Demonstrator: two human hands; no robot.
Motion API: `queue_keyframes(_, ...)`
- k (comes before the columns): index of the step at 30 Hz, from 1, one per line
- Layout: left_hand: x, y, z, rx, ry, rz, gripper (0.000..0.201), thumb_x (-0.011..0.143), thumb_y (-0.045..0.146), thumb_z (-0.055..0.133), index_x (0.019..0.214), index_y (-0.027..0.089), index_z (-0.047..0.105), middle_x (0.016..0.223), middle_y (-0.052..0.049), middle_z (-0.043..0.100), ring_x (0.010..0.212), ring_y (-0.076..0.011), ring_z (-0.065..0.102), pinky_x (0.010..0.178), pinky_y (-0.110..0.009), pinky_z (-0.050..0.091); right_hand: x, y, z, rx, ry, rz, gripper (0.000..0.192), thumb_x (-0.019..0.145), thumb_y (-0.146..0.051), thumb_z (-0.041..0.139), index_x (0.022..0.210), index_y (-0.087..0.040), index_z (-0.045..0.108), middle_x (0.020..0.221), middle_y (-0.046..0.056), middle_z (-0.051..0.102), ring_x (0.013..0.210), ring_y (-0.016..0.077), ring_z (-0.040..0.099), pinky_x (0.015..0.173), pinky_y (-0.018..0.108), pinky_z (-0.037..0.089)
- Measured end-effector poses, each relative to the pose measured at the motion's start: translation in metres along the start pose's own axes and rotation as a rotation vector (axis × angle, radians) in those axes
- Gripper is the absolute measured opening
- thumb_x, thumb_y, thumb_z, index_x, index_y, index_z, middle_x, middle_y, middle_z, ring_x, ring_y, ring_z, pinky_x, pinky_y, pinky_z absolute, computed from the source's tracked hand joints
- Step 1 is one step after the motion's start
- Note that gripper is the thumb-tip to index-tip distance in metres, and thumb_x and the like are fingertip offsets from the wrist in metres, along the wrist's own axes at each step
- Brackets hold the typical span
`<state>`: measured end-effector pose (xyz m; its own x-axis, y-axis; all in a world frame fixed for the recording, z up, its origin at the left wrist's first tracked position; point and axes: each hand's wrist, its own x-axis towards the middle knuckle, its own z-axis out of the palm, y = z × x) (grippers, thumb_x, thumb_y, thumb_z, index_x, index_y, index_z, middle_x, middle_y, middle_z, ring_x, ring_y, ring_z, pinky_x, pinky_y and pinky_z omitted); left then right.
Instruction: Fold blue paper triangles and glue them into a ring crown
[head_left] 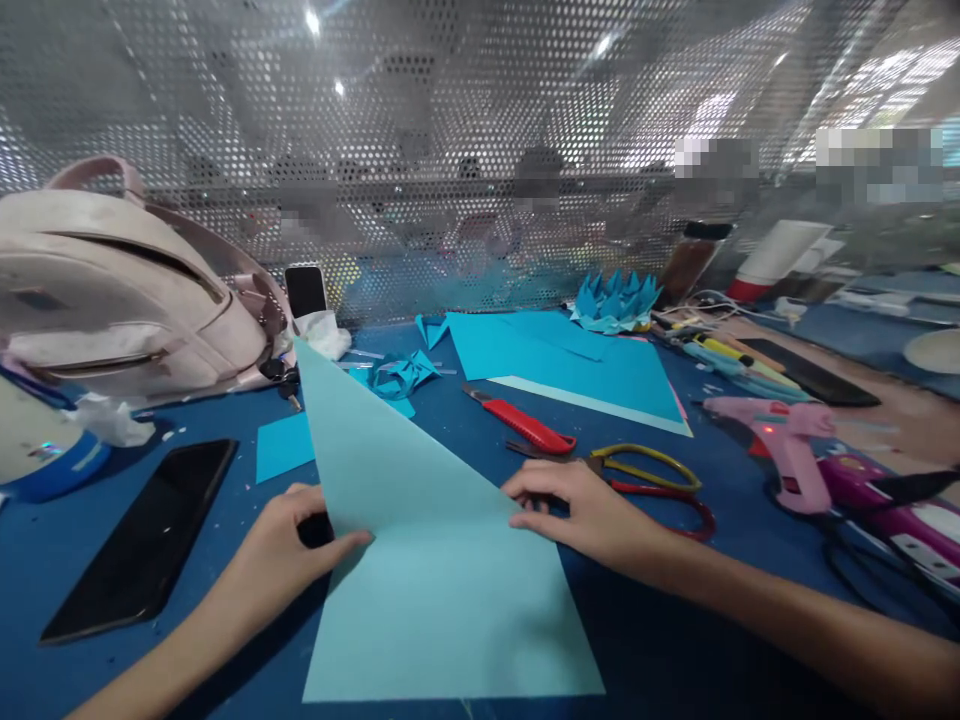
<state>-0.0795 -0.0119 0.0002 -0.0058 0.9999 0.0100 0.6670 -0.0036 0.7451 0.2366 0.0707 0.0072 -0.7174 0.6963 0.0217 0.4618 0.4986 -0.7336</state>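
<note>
A light-blue sheet of paper (pixel 450 600) is between my hands, its lower part broad and its upper part rising to a point at the far left. My left hand (pixel 315 535) grips its left edge, thumb on the near face and fingers behind. On the right edge, my right hand (pixel 555 500) pinches the paper where the slanted side ends; some of its fingertips are hidden. Just beyond my right hand lie scissors (pixel 652 470) with yellow and red handles and a red utility knife (pixel 529 422). A small blue paper piece (pixel 283 447) lies beyond my left hand.
A black phone (pixel 142 540) lies left, before a pale backpack (pixel 127 290). Blue sheets (pixel 555 350) and a folded-paper ring (pixel 616 300) sit at the back, near a perforated metal screen (pixel 450 120). A pink glue gun (pixel 787 440) and a purple power strip (pixel 892 510) are right.
</note>
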Motion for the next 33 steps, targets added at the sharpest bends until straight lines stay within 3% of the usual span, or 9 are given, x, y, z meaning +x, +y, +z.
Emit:
queue_keyframes(4,-0.001,-0.010,0.003,0.028,0.003,0.058,0.020,0.074,0.044,0.071,0.081,0.028,0.080,0.093,-0.005,0.078,0.095,-0.0350,0.065,0.083,-0.046,0.051,-0.004,0.007,-0.002,-0.116,-0.034,-0.078,0.018,0.088,-0.037,0.066,0.092,-0.019,0.067,0.085,0.005,0.064,0.074,0.0157,0.056,0.067,0.025,0.042)
queue_keyframes(8,-0.002,-0.011,0.003,0.039,0.008,0.061,0.017,0.076,0.040,0.070,0.085,0.030,0.080,0.095,-0.002,0.078,0.100,-0.0318,0.065,0.083,-0.041,0.053,-0.009,0.004,-0.003,-0.173,-0.042,-0.152,0.016,0.093,-0.034,0.062,0.089,-0.019,0.064,0.085,0.004,0.064,0.081,0.0173,0.056,0.070,0.026,0.042)
queue_keyframes(11,-0.002,-0.011,0.004,0.074,0.013,0.090,0.015,0.076,0.042,0.071,0.080,0.029,0.079,0.084,0.000,0.078,0.087,-0.0276,0.069,0.079,-0.036,0.055,-0.010,0.001,-0.005,-0.193,-0.017,-0.123,0.012,0.095,-0.028,0.059,0.087,-0.020,0.063,0.086,0.003,0.063,0.080,0.0161,0.057,0.070,0.025,0.041)
queue_keyframes(14,-0.003,-0.015,0.006,0.142,0.077,0.125,0.021,0.075,0.045,0.071,0.073,0.025,0.077,0.080,-0.002,0.077,0.079,-0.0264,0.070,0.073,-0.033,0.057,-0.009,0.004,-0.008,-0.214,0.041,-0.149,0.010,0.097,-0.023,0.055,0.092,-0.021,0.063,0.091,0.003,0.064,0.086,0.0159,0.059,0.075,0.026,0.042)
queue_keyframes(18,-0.004,-0.022,0.007,0.242,0.148,0.222,0.024,0.077,0.046,0.069,0.078,0.023,0.075,0.089,-0.005,0.076,0.090,-0.0284,0.070,0.078,-0.034,0.057,-0.006,0.009,-0.011,-0.295,0.069,-0.173,0.012,0.097,-0.021,0.053,0.093,-0.022,0.064,0.092,0.003,0.065,0.087,0.0164,0.060,0.074,0.026,0.043)
queue_keyframes(24,-0.003,-0.017,0.002,0.304,-0.058,0.376,0.011,0.085,0.032,0.066,0.081,0.030,0.076,0.081,0.005,0.078,0.073,-0.0197,0.072,0.068,-0.028,0.053,-0.005,0.010,-0.013,-0.356,0.034,-0.173,0.015,0.097,-0.022,0.051,0.092,-0.021,0.065,0.091,0.003,0.065,0.083,0.0168,0.060,0.070,0.026,0.043)
queue_keyframes(30,-0.004,-0.020,0.000,0.329,-0.066,0.441,0.012,0.088,0.030,0.063,0.085,0.026,0.074,0.081,0.002,0.076,0.075,-0.0185,0.068,0.067,-0.025,0.049,-0.003,0.012,-0.016,-0.334,0.007,-0.216,0.015,0.097,-0.020,0.052,0.091,-0.021,0.065,0.091,0.002,0.065,0.083,0.0139,0.060,0.070,0.023,0.043)
queue_keyframes(33,-0.001,-0.017,-0.004,0.355,-0.099,0.511,0.019,0.093,0.029,0.055,0.088,0.024,0.073,0.081,-0.001,0.071,0.076,-0.0181,0.063,0.076,-0.029,0.045,-0.001,0.016,-0.019,-0.357,-0.013,-0.287,0.018,0.099,-0.019,0.050,0.093,-0.022,0.067,0.091,0.001,0.065,0.082,0.0119,0.059,0.069,0.022,0.041)
